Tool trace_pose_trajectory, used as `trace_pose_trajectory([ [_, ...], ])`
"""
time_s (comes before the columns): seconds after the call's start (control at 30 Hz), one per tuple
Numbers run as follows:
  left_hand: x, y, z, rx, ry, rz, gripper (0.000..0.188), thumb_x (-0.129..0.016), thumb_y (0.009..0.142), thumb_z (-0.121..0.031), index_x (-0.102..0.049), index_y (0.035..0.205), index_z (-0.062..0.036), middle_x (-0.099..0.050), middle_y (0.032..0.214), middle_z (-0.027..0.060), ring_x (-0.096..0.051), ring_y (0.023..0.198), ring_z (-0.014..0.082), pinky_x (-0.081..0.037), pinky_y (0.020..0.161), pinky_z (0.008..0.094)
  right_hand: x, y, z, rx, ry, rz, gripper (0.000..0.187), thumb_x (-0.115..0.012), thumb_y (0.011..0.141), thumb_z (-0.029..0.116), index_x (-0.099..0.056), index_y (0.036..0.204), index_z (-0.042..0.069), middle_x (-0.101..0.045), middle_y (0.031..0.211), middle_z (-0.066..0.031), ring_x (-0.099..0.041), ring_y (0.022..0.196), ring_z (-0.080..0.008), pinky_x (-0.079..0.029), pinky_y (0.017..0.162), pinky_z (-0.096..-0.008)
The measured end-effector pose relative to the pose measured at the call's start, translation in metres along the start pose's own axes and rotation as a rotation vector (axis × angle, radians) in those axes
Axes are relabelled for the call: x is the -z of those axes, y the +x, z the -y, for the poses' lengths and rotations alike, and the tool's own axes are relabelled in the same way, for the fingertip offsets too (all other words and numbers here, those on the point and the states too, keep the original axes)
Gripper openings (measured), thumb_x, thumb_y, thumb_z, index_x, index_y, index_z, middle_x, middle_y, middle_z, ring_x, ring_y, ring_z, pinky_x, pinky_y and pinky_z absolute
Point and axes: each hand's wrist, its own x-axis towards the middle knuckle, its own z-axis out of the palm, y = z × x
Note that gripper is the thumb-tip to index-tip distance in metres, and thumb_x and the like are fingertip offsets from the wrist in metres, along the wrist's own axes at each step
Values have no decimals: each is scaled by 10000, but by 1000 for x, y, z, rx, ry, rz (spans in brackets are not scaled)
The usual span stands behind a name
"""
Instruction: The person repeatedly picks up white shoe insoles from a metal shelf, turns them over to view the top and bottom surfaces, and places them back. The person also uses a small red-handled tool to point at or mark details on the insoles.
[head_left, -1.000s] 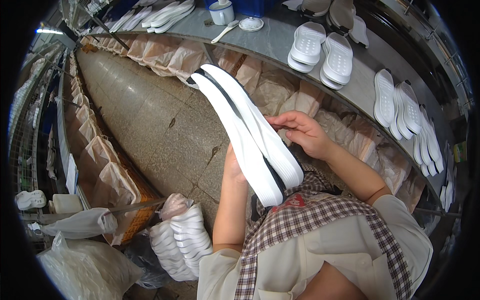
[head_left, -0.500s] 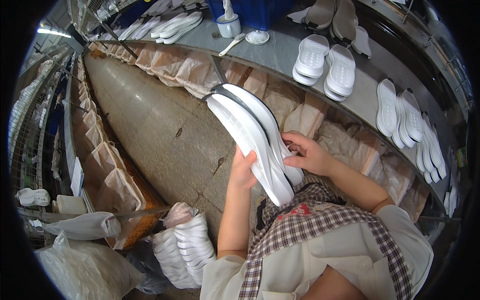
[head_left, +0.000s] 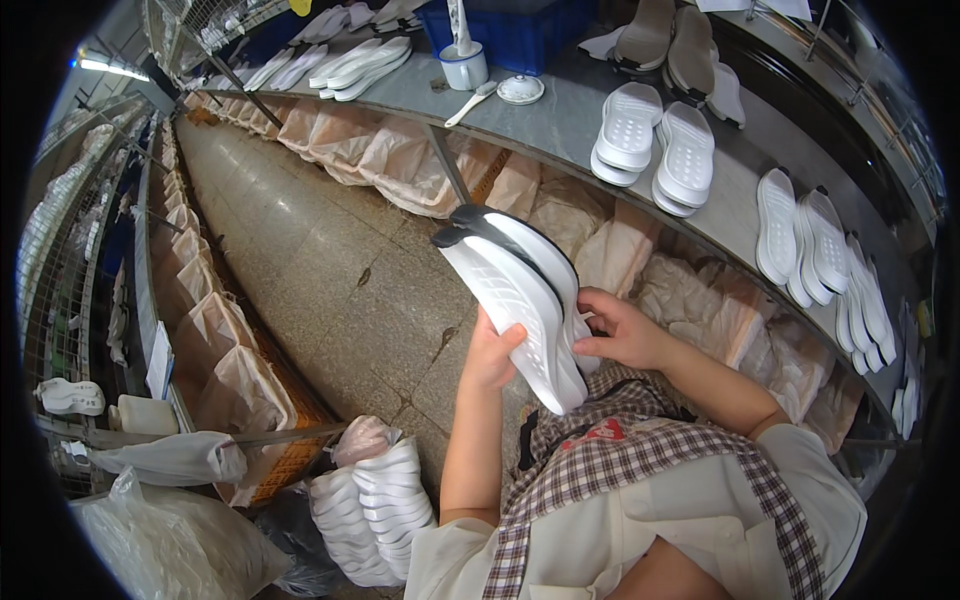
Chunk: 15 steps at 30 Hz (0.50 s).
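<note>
In front of my apron, a few white shoe soles point(head_left: 510, 300) with black tips lie face to face, held up off any surface. My left hand point(head_left: 493, 350) grips them along their left side, its thumb pressed on the nearest sole. On the other side, my right hand point(head_left: 620, 332) is closed around the edge of the soles, with thumb and fingers on either side of it. Part of each hand's fingers is hidden behind the soles.
A long grey workbench point(head_left: 560, 125) curves ahead, bearing more white soles point(head_left: 628, 128), an enamel mug point(head_left: 463, 68), a brush point(head_left: 470, 103), a lid point(head_left: 521, 90) and a blue crate point(head_left: 500, 40). Lined baskets point(head_left: 245, 395) stand left. A bundle of soles point(head_left: 372, 505) sits beside me on the floor.
The soles have tilted and dropped slightly lower, showing more of their black tips. Both hands keep their hold, and the whole view has shifted a little.
</note>
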Motion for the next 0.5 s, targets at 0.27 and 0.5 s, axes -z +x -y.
trace_pose_trajectory([
  [0.27, -2, 0, -4, -2, 27, 72, 816, -751, 735, -241, -254, 1343, -20, -483, 1216, 113, -509, 1106, 222, -445, 908, 363, 1, 0, -3, -23, 34, 16, 646, -696, 802, 110, -355, 1343, 12, -400, 1328, -98, -418, 1210, -201, -371, 985, -367],
  [0.5, -14, -3, -1, -136, 196, -51, 824, -773, 700, -256, -292, 1317, 4, -507, 1184, 125, -528, 1075, 218, -443, 900, 345, 4, 0, 1, -4, -109, -23, 579, -642, 805, 43, -389, 1325, 15, -437, 1289, -96, -439, 1181, -206, -363, 993, -363],
])
